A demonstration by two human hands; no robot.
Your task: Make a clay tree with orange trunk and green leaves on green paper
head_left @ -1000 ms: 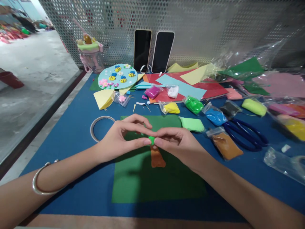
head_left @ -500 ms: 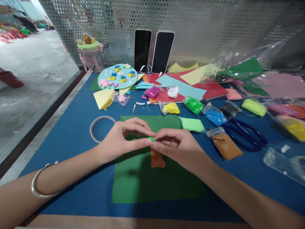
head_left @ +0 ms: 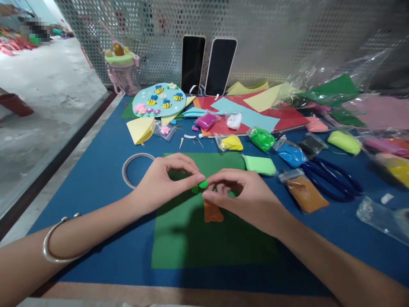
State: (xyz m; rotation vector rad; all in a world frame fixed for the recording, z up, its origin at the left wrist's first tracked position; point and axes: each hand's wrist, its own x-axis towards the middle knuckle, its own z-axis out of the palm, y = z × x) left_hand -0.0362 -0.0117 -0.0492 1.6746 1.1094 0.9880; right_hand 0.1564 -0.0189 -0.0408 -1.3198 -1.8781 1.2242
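A small piece of bright green clay (head_left: pixel 203 184) is pinched between the thumb and forefinger of my left hand (head_left: pixel 169 178). My right hand (head_left: pixel 246 194) is beside it, thumb and forefinger apart at their tips, the forefinger close to the clay; whether it touches I cannot tell. Both hands hover over a dark green sheet of paper (head_left: pixel 179 247). On that sheet lies a flat brown clay trunk shape (head_left: pixel 213 212), its top hidden by my right hand. More bright green clay (head_left: pixel 194 189) shows just below my left fingertips.
A roll of tape (head_left: pixel 125 170) lies left of the sheet. To the right are a light green clay pack (head_left: pixel 260 165), a brown clay bag (head_left: pixel 306 194) and blue-handled scissors (head_left: pixel 334 181). Two phones (head_left: pixel 220 67) lean at the back near a bee-decorated light blue oval (head_left: pixel 162 111).
My right thumb and forefinger have come apart from the green clay, which stays in my left fingers. More green clay now shows beneath my hands. The view has shifted slightly.
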